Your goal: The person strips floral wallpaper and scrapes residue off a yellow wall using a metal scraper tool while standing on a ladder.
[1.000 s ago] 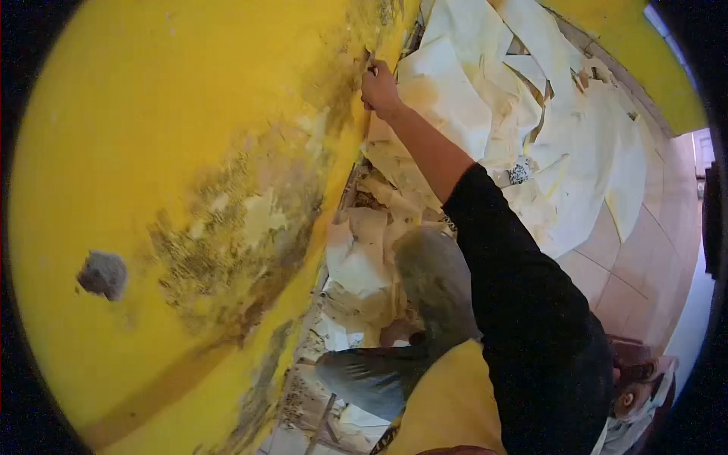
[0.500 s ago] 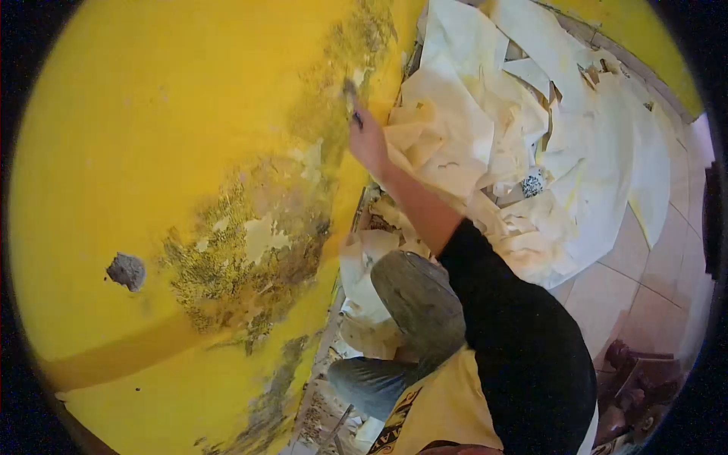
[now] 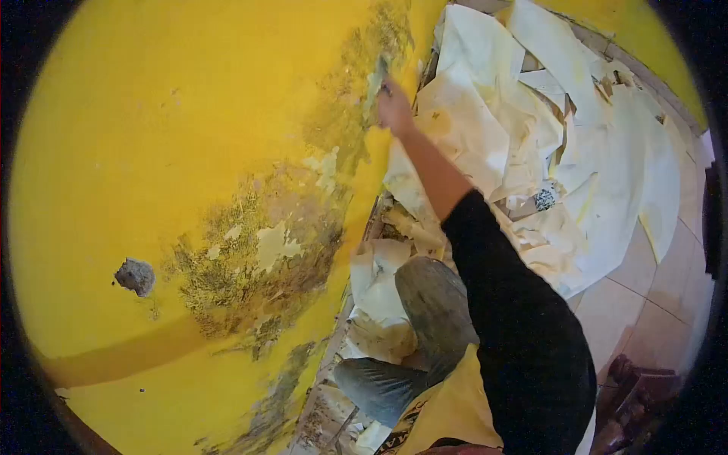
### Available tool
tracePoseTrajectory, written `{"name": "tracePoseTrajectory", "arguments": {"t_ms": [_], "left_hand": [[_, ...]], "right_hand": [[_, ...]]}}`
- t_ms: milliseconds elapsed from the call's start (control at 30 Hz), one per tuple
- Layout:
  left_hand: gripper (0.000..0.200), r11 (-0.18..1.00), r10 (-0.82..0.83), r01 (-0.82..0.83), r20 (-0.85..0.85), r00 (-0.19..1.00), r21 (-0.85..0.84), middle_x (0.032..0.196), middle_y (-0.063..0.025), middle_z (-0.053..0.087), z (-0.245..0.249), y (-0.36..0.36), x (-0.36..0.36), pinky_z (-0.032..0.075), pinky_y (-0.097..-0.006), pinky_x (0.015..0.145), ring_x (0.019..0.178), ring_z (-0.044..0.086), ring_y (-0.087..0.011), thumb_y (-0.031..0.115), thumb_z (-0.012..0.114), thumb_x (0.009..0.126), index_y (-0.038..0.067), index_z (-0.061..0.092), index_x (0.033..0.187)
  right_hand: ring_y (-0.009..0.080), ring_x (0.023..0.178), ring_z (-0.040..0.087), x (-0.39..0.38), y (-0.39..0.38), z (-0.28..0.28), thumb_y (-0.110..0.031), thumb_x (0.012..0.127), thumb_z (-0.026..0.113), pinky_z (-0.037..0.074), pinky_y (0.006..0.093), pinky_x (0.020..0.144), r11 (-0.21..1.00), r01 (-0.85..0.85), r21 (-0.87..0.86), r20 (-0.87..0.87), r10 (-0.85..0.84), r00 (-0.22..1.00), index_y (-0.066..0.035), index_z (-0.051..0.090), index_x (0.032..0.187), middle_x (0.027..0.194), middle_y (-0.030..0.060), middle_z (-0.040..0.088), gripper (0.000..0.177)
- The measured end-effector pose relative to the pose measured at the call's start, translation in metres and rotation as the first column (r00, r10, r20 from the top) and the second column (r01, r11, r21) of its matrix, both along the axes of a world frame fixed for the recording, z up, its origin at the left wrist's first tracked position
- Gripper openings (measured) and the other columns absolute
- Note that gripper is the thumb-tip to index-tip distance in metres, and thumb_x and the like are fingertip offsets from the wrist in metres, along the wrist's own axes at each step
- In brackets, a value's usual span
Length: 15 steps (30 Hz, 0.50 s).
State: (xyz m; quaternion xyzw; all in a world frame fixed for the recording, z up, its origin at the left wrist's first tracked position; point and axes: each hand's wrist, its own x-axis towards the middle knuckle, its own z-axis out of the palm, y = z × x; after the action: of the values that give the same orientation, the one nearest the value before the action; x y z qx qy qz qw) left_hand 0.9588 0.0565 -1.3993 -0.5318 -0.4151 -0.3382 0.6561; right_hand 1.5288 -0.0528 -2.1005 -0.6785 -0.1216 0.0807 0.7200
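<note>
Item: scraper (image 3: pixel 376 82), flat pale blade, handle clamped in the closed fingers of my right hand (image 3: pixel 396 110). The blade lies against the yellow wall (image 3: pixel 136 114), probably angled to get under the paint. Left hand: out of sight. On the wall: smooth gloss, a flaking mottled patch (image 3: pixel 258 258), a rough grey gouge (image 3: pixel 135 275). At the wall's foot: crumpled cream paper sheets (image 3: pixel 599 159).

We see a floor of pale tiles (image 3: pixel 644 303), bare on the right. Crumpled sheets of cream paper (image 3: pixel 599 144) lie heaped over most of it, with a small speckled scrap (image 3: pixel 544 199) among them. Torn bits (image 3: pixel 326 413) litter its near edge.
</note>
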Motion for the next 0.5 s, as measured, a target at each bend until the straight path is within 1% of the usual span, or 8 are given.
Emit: {"name": "tracePoseTrajectory", "arguments": {"t_ms": [67,167,233,333,400,433,467,500], "left_hand": [[0.09,1.0,0.007,-0.007,0.025,1.0,0.008,0.157,-0.0283,0.016,-0.002,-0.002,0.003,0.016,-0.0471,0.119,0.146,0.017,-0.0417,0.067,0.02,0.097,-0.005,0.018,0.151],[0.089,0.999,-0.04,0.041,0.061,0.997,-0.011,0.157,-0.0281,0.016,-0.016,-0.008,0.013,0.016,-0.0469,0.119,0.146,0.017,-0.041,0.066,0.021,0.098,-0.005,0.017,0.151],[0.088,0.997,-0.076,0.076,-0.02,0.997,-0.007,0.156,-0.0285,0.018,-0.009,-0.006,0.006,0.017,-0.047,0.119,0.145,0.019,-0.0407,0.065,0.02,0.098,-0.005,0.018,0.151],[0.086,0.999,-0.042,0.043,-0.045,0.998,0.02,0.155,-0.0291,0.021,0.001,0.003,-0.004,0.019,-0.0469,0.118,0.145,0.02,-0.0406,0.063,0.02,0.099,-0.006,0.018,0.151],[0.086,0.999,-0.023,0.025,-0.053,0.998,0.032,0.155,-0.0291,0.021,0.001,0.0,-0.003,0.019,-0.0468,0.118,0.144,0.02,-0.0406,0.063,0.02,0.099,-0.006,0.019,0.151],[0.086,1.0,-0.015,0.016,-0.041,0.999,0.025,0.155,-0.029,0.021,-0.001,-0.004,0.0,0.019,-0.0468,0.118,0.145,0.02,-0.0405,0.063,0.02,0.099,-0.006,0.019,0.151],[0.086,1.0,-0.008,0.009,-0.033,0.999,0.013,0.155,-0.029,0.02,-0.003,-0.005,0.004,0.019,-0.0468,0.118,0.145,0.02,-0.0405,0.063,0.019,0.099,-0.006,0.019,0.151],[0.086,1.0,-0.006,0.007,-0.034,0.999,0.006,0.155,-0.029,0.02,-0.004,-0.005,0.006,0.019,-0.0468,0.118,0.145,0.02,-0.0405,0.063,0.019,0.099,-0.006,0.019,0.151]], "right_hand": [[0.0365,0.096,0.064,0.013,-0.012,0.015,-0.018,0.095,0.047,0.049,0.0424,0.089,0.985,-0.151,0.083,-0.333,0.17,0.927,-0.004,0.045,0.142,0.106,0.0212,0.066,0.049],[0.0368,0.102,0.063,-0.006,-0.012,-0.002,-0.02,0.094,0.048,0.047,0.0422,0.093,0.993,-0.119,-0.016,-0.174,0.114,0.978,-0.003,0.05,0.137,0.107,0.0232,0.065,0.046],[0.0353,0.083,0.064,-0.048,0.006,-0.05,-0.019,0.094,0.048,0.049,0.0447,0.079,0.984,0.179,-0.016,0.332,-0.164,0.929,0.0,0.052,0.132,0.089,0.02,0.065,0.043],[0.0349,0.074,0.061,-0.011,0.025,-0.058,-0.018,0.093,0.047,0.047,0.0464,0.073,0.962,0.272,0.029,0.357,-0.264,0.896,0.001,0.052,0.13,0.078,0.0172,0.062,0.042],[0.0322,0.062,0.058,0.047,0.017,-0.017,-0.018,0.094,0.046,0.048,0.045,0.061,0.998,0.043,-0.045,0.014,-0.042,0.999,-0.002,0.053,0.129,0.073,0.0146,0.059,0.04],[0.0194,0.043,0.046,0.067,0.013,-0.005,-0.022,0.095,0.049,0.036,0.0364,0.041,0.97,-0.02,0.242,-0.296,0.093,0.951,-0.012,0.058,0.124,0.058,0.005,0.046,0.032],[0.0148,0.038,0.037,0.095,0.02,-0.027,-0.024,0.096,0.048,0.029,0.0325,0.036,0.913,-0.071,0.401,-0.282,0.197,0.939,-0.013,0.057,0.125,0.054,0.0018,0.037,0.032],[0.0148,0.038,0.037,0.09,0.013,-0.028,-0.024,0.096,0.048,0.029,0.0325,0.036,0.916,-0.073,0.395,-0.284,0.197,0.938,-0.013,0.057,0.125,0.054,0.0018,0.037,0.032]]}}
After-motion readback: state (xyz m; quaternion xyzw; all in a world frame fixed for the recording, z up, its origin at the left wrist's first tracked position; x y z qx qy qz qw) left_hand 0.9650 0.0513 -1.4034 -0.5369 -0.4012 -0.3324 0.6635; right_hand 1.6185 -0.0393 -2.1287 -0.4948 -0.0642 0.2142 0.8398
